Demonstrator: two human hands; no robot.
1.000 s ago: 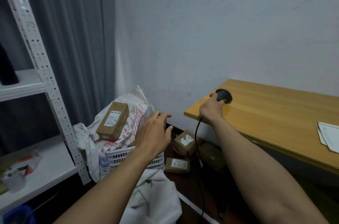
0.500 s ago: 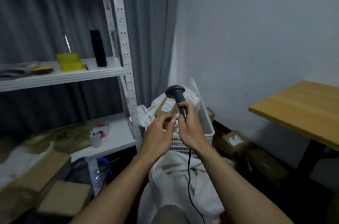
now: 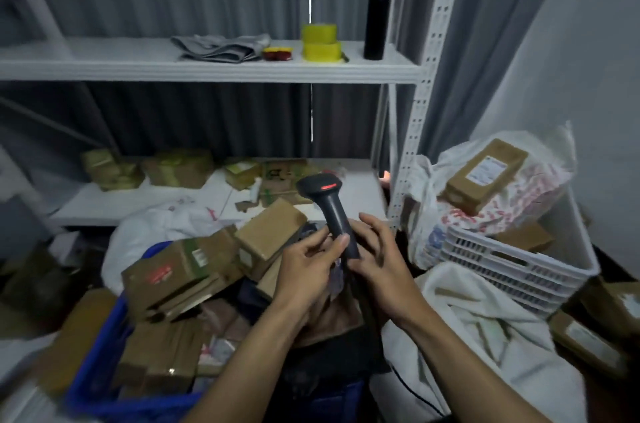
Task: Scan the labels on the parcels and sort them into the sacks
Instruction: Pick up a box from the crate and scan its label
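Observation:
I hold a black handheld scanner (image 3: pixel 327 201) upright in the middle of the head view, its red window lit and its cable hanging down. My left hand (image 3: pixel 304 270) pinches the handle between thumb and fingers. My right hand (image 3: pixel 381 260) lies against the handle's other side with its fingers spread and nearly straight. Below the hands a blue crate (image 3: pixel 97 353) is heaped with several brown parcels (image 3: pixel 173 270). To the right a printed sack (image 3: pixel 540 187) in a white basket (image 3: pixel 512 263) carries a labelled parcel (image 3: pixel 485 176). A plain white sack (image 3: pixel 485 336) lies below it.
A white metal shelf rack (image 3: pixel 207 67) stands behind, with yellow tape rolls (image 3: pixel 320 41), a black bottle (image 3: pixel 376 14) and folded cloth on top. Its lower shelf holds more parcels (image 3: pixel 180 169). Loose parcels (image 3: pixel 588 346) lie on the floor at the right.
My right hand took the scanner off the wooden table and brought it left, and my view turned to the shelf and crate. Now my left hand grips the handle and my right fingers have loosened.

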